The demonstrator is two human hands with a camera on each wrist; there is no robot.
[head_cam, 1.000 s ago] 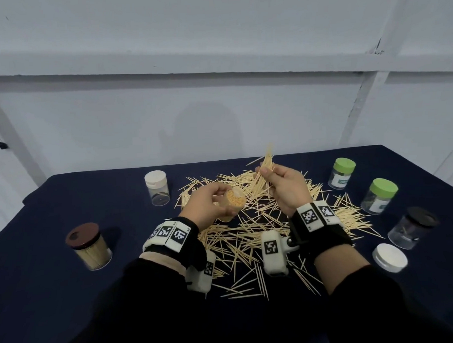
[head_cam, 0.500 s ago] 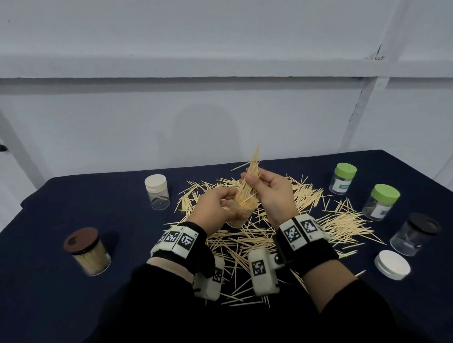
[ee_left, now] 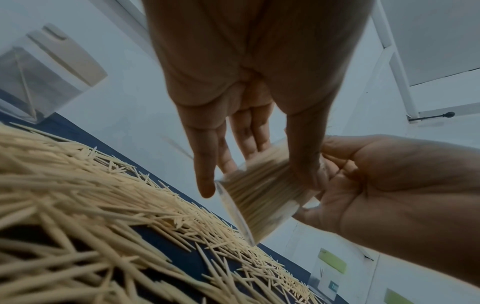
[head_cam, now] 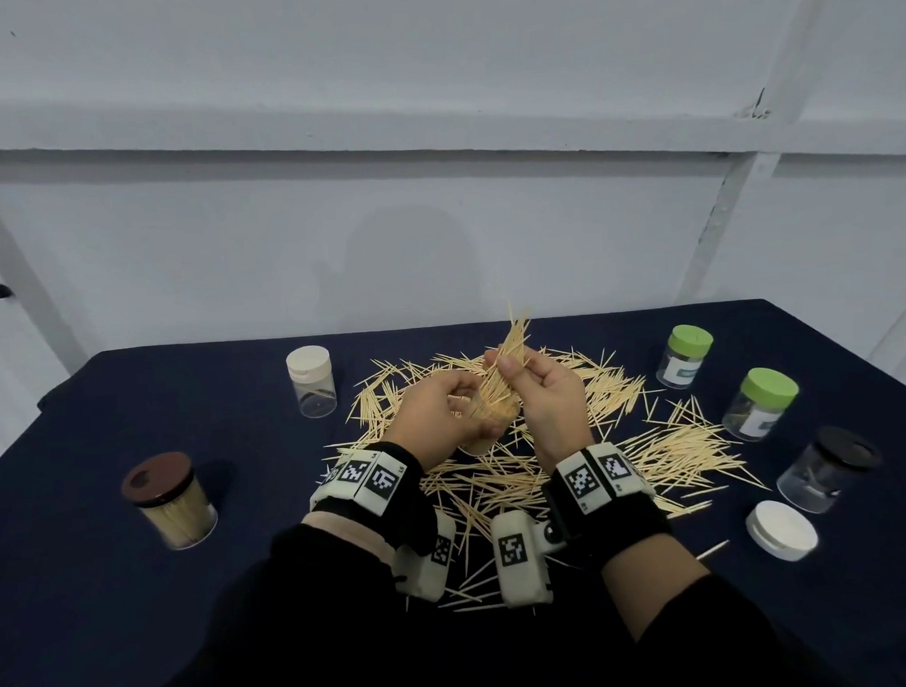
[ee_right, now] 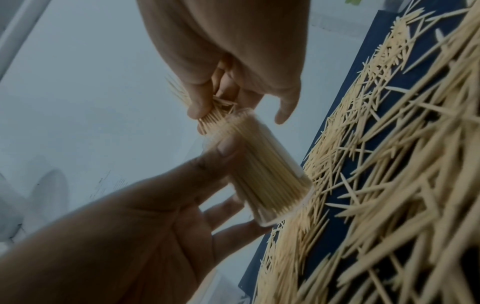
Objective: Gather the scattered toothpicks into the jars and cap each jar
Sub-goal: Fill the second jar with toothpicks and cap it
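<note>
1. Far left: brown-lidded jar [head_cam: 170, 502], clear-walled, capped and packed with toothpicks. By my judgement this one is finished.
2. Behind it, a white-capped jar [head_cam: 311, 382], clear plastic cylinder, holding at most a stick or two.
3. Left hand [head_cam: 439, 412] wraps its fingers around the open clear jar [head_cam: 489, 423], held tilted above the table [head_cam: 117, 637] over the centre of the pile. Jar is smooth, transparent, already dense with sticks standing parallel.
4. Right hand [head_cam: 548, 397] pinches a bundle of toothpicks [head_cam: 508, 356] between thumb and fingertips. Lower ends sit in the jar mouth; upper ends fan out above the fingers.
5. Step in hand: loading the bundle. Next move likely calls for aligning the splayed sticks with those inside, then letting them slide down; little free room remains, so jamming is a risk.
6. Scattered toothpicks [head_cam: 665, 454]: thin, pale wood, pointed tips, criss-crossed on dark blue cloth.
7. Right side: two green-lidded jars [head_cam: 761, 404], a dark-lidded jar [head_cam: 825, 471], near empty; loose white lid [head_cam: 781, 529] lies flat, probably for the held jar.
</note>
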